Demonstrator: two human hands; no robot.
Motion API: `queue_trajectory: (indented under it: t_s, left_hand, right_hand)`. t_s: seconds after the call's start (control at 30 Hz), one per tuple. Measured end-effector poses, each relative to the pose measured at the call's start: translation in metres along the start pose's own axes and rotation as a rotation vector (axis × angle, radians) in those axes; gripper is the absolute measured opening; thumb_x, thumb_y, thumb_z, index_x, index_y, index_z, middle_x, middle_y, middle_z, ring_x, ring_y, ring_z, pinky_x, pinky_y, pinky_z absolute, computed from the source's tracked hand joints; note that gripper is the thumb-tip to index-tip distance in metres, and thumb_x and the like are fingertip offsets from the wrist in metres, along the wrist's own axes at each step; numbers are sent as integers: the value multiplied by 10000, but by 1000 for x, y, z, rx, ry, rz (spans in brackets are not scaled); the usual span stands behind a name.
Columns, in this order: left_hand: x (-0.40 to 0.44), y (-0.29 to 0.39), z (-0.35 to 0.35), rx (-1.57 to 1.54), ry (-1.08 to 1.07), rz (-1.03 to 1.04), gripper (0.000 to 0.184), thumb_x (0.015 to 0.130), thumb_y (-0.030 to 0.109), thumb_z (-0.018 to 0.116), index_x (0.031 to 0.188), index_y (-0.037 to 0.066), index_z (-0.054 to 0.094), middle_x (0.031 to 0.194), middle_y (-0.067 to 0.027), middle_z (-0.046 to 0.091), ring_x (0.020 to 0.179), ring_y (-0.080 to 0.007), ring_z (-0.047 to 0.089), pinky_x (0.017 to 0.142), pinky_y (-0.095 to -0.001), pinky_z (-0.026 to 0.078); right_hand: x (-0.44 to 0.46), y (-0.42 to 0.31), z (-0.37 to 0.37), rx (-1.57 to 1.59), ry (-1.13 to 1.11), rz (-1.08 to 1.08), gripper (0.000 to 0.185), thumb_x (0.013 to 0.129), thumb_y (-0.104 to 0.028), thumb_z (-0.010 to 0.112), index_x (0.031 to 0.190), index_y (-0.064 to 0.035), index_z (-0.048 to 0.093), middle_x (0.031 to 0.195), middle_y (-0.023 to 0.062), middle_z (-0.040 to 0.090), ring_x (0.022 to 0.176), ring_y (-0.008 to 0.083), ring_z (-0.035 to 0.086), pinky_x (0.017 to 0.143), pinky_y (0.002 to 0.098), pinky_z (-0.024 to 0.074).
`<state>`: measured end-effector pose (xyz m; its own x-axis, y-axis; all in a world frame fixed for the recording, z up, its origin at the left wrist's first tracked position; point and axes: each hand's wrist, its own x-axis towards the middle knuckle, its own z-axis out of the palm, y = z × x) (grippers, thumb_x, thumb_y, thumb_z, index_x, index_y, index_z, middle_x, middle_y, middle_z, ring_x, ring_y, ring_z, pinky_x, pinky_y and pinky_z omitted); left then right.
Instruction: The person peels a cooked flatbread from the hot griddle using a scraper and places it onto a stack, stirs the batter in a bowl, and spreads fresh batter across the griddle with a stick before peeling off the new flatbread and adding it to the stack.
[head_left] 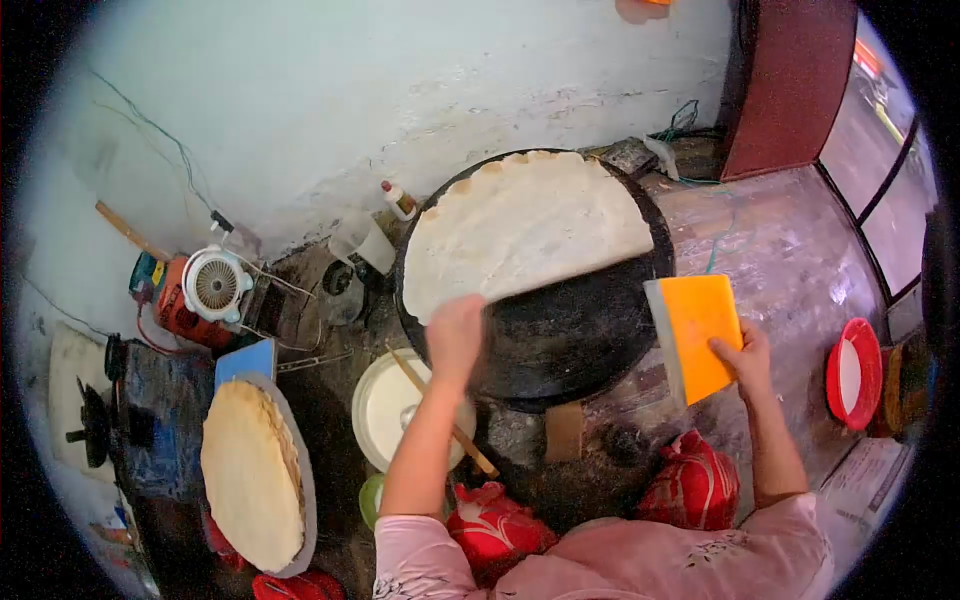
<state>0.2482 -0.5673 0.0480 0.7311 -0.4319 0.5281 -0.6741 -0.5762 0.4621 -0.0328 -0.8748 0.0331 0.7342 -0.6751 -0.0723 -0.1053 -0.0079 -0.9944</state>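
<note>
A large pale flatbread [530,225], folded in half, covers the back part of a round black griddle [570,335]. My left hand [456,335] is closed and slightly blurred at the flatbread's front left corner; its fingertips touch or pinch the edge. To the right of the griddle, my right hand [745,357] grips a flat orange scraper [703,335] with a pale edge, held off the bread. Below my left forearm stands a white bowl [375,410] of pale batter, with a wooden stick [470,448] lying across it.
A stack of round flatbreads [250,470] is at the left. Behind it are a white fan [213,283] and a blue board [247,363]. A white bottle [400,201] and a clear jug [362,243] stand by the wall. A red basin [855,375] is at the right.
</note>
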Motion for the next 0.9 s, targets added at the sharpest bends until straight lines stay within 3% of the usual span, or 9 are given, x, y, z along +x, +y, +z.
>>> queue_trajectory:
  t_s: [0.2, 0.4, 0.53, 0.67, 0.73, 0.77, 0.8, 0.87, 0.9]
  left_hand:
    - [31, 42, -49, 41, 240, 283, 182, 715, -28, 595, 887, 25, 624, 854, -120, 617, 831, -304, 583, 734, -357, 473]
    - [-59, 22, -26, -14, -38, 443, 293, 660, -84, 575, 933, 12, 612, 967, -136, 603, 911, -330, 571, 791, -402, 473]
    - [-124, 4, -24, 54, -458, 314, 293, 728, 48, 601, 1021, 58, 591, 1094, -112, 568, 996, -304, 543, 827, -378, 465]
    - [-159, -5, -40, 16, -508, 160, 503, 751, 245, 676, 1182, 50, 504, 1205, -159, 484, 1086, -334, 480, 872, -378, 434]
    - [-171, -13, -38, 325, 7, -286, 699, 712, 302, 715, 1275, 27, 405, 1316, -249, 321, 1191, -372, 360, 920, -412, 387]
    - [-182, -43, -20, 69, 150, -538, 809, 702, 333, 726, 1321, 4, 323, 1370, -288, 155, 1264, -396, 208, 962, -473, 320]
    - [-183, -63, -2, -245, 371, -972, 694, 716, 317, 720, 1246, -7, 410, 1246, -252, 390, 1110, -366, 435, 798, -463, 444]
    - [-168, -88, -16, -1232, 198, -1681, 698, 728, 258, 731, 1284, 27, 377, 1263, -161, 405, 1130, -330, 438, 915, -427, 403]
    - [-170, -101, -12, -1242, 210, -1674, 698, 728, 258, 731, 1284, 27, 377, 1263, -161, 405, 1130, -330, 438, 915, -427, 403]
  right_hand:
    - [7, 9, -33, 105, 240, 25, 326, 745, -26, 648, 1054, 19, 552, 967, 90, 628, 810, 152, 605, 740, 280, 493]
    - [3, 11, -28, 453, 207, 60, 342, 776, -58, 579, 1106, 6, 515, 1028, 85, 614, 880, 189, 604, 785, 299, 488]
    - [3, 16, -24, 872, 173, 205, 407, 752, -46, 455, 1155, 2, 478, 1129, 103, 565, 972, 229, 574, 840, 335, 476]
    - [-1, 2, -7, 980, -72, 231, 397, 725, -76, 438, 1113, -11, 492, 1076, 106, 590, 952, 219, 585, 867, 326, 460]
    - [1, 8, 0, 927, 17, 269, 382, 708, -54, 435, 1079, -18, 518, 1048, 89, 599, 870, 213, 600, 800, 315, 488]
    - [11, 39, -14, 802, -85, 233, 363, 698, -45, 441, 1047, -23, 540, 1018, 80, 608, 820, 198, 602, 752, 298, 495]
    - [18, 53, -19, 677, -186, 191, 346, 688, -36, 447, 1014, -28, 561, 987, 72, 616, 770, 184, 604, 703, 281, 502]
    - [14, 32, -1, 400, -247, 148, 333, 713, -49, 455, 1025, -21, 569, 951, 64, 623, 725, 170, 597, 662, 258, 490]
    - [11, 18, 12, 125, -285, 102, 322, 737, -62, 464, 1035, -14, 578, 915, 57, 630, 680, 157, 590, 620, 236, 477]
